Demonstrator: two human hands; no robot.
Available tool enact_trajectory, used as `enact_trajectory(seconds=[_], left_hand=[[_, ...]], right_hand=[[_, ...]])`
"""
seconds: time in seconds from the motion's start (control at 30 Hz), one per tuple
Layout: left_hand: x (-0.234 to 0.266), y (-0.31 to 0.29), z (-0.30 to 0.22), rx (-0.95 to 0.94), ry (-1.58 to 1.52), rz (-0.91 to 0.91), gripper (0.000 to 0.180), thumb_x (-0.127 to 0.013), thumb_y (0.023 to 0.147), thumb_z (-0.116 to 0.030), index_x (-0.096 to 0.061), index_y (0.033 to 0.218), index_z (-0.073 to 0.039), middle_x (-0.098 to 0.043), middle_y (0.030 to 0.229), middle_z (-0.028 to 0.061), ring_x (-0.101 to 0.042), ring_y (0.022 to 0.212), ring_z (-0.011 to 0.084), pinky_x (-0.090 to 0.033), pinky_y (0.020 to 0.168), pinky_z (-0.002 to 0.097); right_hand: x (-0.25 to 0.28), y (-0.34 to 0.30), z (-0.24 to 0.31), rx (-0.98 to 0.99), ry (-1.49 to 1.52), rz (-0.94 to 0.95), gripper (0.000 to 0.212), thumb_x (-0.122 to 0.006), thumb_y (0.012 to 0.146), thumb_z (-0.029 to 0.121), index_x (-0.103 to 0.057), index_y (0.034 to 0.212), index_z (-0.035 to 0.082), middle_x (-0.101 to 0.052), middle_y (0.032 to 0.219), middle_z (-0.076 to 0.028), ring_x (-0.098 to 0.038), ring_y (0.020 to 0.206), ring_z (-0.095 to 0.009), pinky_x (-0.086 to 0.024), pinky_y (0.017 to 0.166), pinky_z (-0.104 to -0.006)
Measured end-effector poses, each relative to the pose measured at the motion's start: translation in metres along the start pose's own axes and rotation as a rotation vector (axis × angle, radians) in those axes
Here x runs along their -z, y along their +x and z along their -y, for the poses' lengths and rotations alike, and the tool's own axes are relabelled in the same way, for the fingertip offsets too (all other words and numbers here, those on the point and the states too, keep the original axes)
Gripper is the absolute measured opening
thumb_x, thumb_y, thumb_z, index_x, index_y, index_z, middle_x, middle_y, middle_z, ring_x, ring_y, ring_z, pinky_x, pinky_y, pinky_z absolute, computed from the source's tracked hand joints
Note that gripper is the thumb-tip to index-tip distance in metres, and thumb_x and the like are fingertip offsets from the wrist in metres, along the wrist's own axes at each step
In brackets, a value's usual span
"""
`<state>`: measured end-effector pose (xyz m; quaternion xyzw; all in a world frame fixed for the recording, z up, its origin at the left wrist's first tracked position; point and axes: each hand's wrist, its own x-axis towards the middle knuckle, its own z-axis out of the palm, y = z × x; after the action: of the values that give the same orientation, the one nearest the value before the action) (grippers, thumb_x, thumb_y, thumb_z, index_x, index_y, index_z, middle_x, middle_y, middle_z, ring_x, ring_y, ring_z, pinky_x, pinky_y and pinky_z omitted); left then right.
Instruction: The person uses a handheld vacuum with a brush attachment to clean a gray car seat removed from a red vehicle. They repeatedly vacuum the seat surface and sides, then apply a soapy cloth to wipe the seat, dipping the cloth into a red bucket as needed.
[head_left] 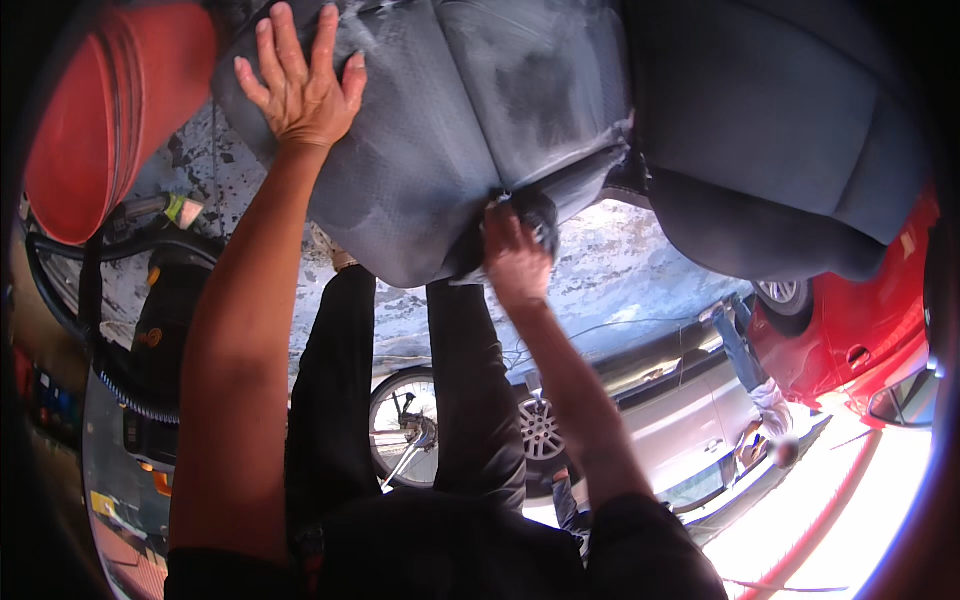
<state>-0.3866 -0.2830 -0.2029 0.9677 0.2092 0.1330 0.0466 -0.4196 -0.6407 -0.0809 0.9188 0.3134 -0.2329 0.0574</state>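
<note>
A dark grey fabric car seat (400, 150) lies before me, with whitish foam streaks across its panels, thickest on the right-hand section. My left hand (312, 95) presses flat on its upper left part, fingers spread, holding nothing. At the seat's near edge, close to the seam, my right hand (517, 258) is closed round a dark bunched cloth (541, 218). The fingers partly cover this cloth, and some white foam shows beside them. Right of the foamy section stands another dark seat piece (760, 130), with no foam visible on it.
A red bucket (75, 140) lies tipped at the upper left, above a black hose (130, 248) and a black machine (165, 320). Beyond my legs are a bicycle wheel (405, 425) and a silver car (690, 430). A red car (850, 320) and another person (765, 400) appear at right.
</note>
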Motion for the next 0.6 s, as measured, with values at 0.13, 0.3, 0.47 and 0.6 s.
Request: enact_trajectory(seconds=[0.13,0.3,0.47,0.6], left_hand=[[-0.001,0.01,-0.011,-0.016,-0.037,-0.034,0.068,-0.056,0.101,-0.062,-0.048,0.161,-0.031,-0.03,0.174,0.0179,-0.027,0.159,0.0349,0.001,0.126,0.0616],[0.033,0.022,-0.025,-0.005,0.058,0.086,0.08,-0.068,0.092,-0.037,-0.043,0.164,-0.012,-0.019,0.177,0.027,-0.02,0.163,0.0452,-0.012,0.128,0.0659],[0.039,0.022,-0.024,0.02,0.048,0.113,0.08,-0.069,0.092,-0.038,-0.043,0.164,-0.013,-0.019,0.177,0.0261,-0.017,0.164,0.0443,-0.01,0.128,0.0667],[0.012,0.009,-0.013,-0.002,0.019,0.017,0.072,-0.061,0.098,-0.054,-0.046,0.162,-0.026,-0.027,0.175,0.0193,-0.024,0.16,0.037,-0.004,0.127,0.0627]], right_hand=[[-0.01,0.04,-0.15,-0.243,-0.216,0.205,0.032,-0.06,0.104,0.03,-0.067,0.134,0.025,-0.07,0.126,-0.005,-0.07,0.114,-0.029,-0.061,0.09,-0.0489],[0.008,0.077,-0.097,-0.483,-0.234,0.021,0.03,-0.062,0.1,0.019,-0.069,0.128,0.013,-0.066,0.128,-0.007,-0.068,0.11,-0.027,-0.06,0.074,-0.0446],[-0.002,-0.009,0.091,-0.335,0.043,0.069,0.039,-0.063,0.101,0.02,-0.064,0.137,0.005,-0.059,0.13,-0.015,-0.072,0.088,-0.028,-0.061,0.061,-0.0426],[0.029,-0.04,0.104,-0.398,0.441,0.257,0.048,-0.065,0.104,0.032,-0.058,0.147,0.011,-0.061,0.134,-0.02,-0.076,0.091,-0.042,-0.063,0.067,-0.0489]])
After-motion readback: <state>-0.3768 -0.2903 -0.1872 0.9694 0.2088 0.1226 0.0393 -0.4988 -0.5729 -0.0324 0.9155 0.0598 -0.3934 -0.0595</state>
